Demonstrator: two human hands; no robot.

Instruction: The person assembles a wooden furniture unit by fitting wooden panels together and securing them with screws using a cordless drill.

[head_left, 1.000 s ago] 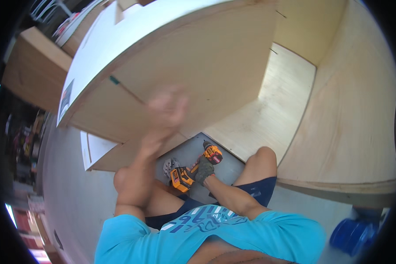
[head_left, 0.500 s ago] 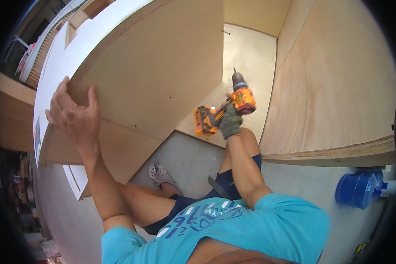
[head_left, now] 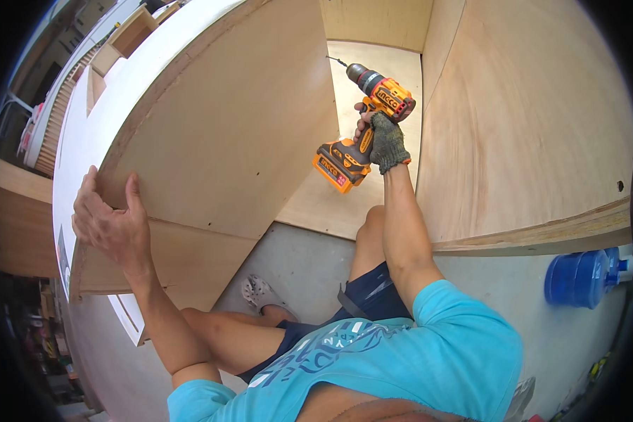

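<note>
My right hand, in a dark knit glove with bare fingertips, grips the handle of an orange and black cordless drill. The drill points up and left, its bit at a thin screw that sticks out of a plywood panel. Whether the bit sits in the screw head is too small to tell. At the left, my bare left hand holds the panel's near edge, thumb on the inner face and fingers over the white outer side.
Another tall plywood panel stands at the right, with a plywood base between the two. Blue water bottles lie on the grey floor at the right. Wooden pieces lie beyond the white side.
My right hand has raised the drill and tilted it left, bringing its bit to the screw. My left hand stays on the panel edge. The whole view has shifted slightly.
</note>
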